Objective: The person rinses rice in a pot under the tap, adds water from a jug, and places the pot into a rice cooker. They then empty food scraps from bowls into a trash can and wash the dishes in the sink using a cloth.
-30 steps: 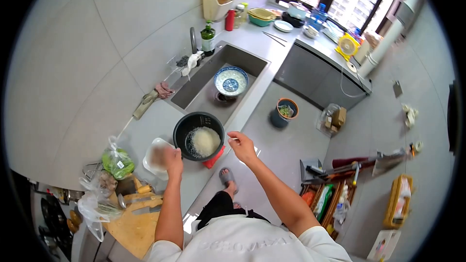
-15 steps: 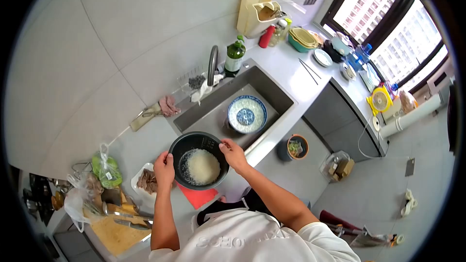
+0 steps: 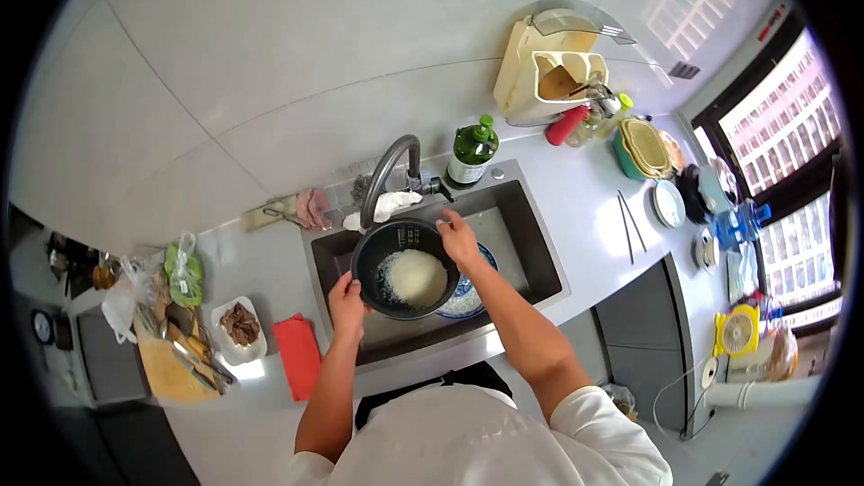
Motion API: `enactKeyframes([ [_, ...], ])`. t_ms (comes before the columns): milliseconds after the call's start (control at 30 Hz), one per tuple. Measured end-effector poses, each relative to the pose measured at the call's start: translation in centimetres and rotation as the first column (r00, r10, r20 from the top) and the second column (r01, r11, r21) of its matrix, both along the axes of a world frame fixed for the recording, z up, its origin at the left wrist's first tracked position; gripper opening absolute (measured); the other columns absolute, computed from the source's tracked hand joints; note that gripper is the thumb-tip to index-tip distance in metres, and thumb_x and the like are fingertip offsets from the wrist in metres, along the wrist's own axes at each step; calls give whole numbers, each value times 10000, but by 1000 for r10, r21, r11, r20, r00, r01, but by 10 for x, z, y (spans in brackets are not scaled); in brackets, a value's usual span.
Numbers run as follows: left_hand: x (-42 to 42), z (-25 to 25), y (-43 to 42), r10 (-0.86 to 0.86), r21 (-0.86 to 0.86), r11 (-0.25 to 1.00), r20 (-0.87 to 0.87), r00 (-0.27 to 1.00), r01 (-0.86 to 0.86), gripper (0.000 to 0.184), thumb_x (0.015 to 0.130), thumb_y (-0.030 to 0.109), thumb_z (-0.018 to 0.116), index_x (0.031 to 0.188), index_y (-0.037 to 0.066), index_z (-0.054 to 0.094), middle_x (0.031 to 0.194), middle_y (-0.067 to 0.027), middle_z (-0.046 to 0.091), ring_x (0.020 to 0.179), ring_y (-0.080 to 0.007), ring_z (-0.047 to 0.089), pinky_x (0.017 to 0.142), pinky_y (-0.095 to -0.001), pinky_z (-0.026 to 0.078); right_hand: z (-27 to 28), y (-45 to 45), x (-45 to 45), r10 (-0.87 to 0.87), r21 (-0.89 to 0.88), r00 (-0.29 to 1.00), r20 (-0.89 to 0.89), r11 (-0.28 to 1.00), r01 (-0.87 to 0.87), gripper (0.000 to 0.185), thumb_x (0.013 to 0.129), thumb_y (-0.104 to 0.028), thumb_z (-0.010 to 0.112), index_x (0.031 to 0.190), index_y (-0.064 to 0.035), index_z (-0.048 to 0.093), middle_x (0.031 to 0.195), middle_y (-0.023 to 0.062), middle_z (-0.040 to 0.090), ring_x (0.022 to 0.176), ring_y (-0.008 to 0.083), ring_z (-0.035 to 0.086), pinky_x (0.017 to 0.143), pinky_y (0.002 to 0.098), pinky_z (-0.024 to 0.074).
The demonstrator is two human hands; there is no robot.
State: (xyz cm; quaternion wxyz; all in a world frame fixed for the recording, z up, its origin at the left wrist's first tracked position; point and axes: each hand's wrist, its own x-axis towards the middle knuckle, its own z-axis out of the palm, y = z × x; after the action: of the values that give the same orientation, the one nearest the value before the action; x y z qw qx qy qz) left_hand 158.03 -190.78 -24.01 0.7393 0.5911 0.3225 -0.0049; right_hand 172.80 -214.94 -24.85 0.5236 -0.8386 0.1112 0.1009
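A dark round pot (image 3: 385, 256) with white rice (image 3: 416, 279) in it is held over the sink (image 3: 531, 243), below the curved faucet (image 3: 389, 166). My left hand (image 3: 347, 304) grips the pot's rim at its lower left. On the upper right of the rim, my right hand (image 3: 458, 239) has its fingers closed. Partly hidden behind the pot and my right arm, a blue and white patterned bowl (image 3: 463, 299) sits in the sink. A white cloth (image 3: 387, 207) lies at the faucet's base.
Left of the sink are a red cloth (image 3: 297, 355), a white tray (image 3: 238, 353) with brown meat, bagged greens (image 3: 185, 274) and knives on a cutting board (image 3: 166, 369). A green bottle (image 3: 472, 153) stands behind the sink. Chopsticks (image 3: 631, 227) and stacked baskets (image 3: 643, 148) are at right.
Both hands took hold of the pot, lifted it off the counter and moved it over the sink, beneath the faucet. The red cloth is now fully uncovered. The view has shifted.
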Motion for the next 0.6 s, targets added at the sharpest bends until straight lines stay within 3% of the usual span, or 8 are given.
enactKeyframes([
  [167,8,-4,-32,58,-29,998,-26,998,-59,289,1115,138,471,1344,48,622,899,-35,690,649,-141,652,547,-326,557,-30,-12,44,43,62,998,-52,997,-40,589,987,-330,645,1498,-52,550,1254,227,704,1185,375,662,1041,423,485],
  [400,8,5,-52,181,-90,978,-62,981,-187,299,1117,105,443,1333,48,643,823,-27,653,608,-118,594,519,-312,525,-32,-18,60,14,115,989,-145,993,3,707,975,-345,652,1582,-54,436,1321,220,689,1246,374,643,1074,429,472],
  [467,-1,-11,-46,134,-101,985,-57,989,-139,302,1111,118,456,1362,50,610,928,-44,699,665,-142,649,576,-356,563,-16,-14,53,-1,54,989,-151,999,9,734,965,-280,650,1605,-41,382,1381,238,651,1244,305,635,1043,379,488],
  [600,-16,-16,-24,130,-112,984,-77,989,-138,298,1108,122,463,1352,49,617,920,-43,698,665,-143,648,581,-353,561,-4,1,25,-20,110,992,-126,993,34,725,982,-274,652,1610,-48,369,1367,231,653,1230,281,632,1041,363,482],
])
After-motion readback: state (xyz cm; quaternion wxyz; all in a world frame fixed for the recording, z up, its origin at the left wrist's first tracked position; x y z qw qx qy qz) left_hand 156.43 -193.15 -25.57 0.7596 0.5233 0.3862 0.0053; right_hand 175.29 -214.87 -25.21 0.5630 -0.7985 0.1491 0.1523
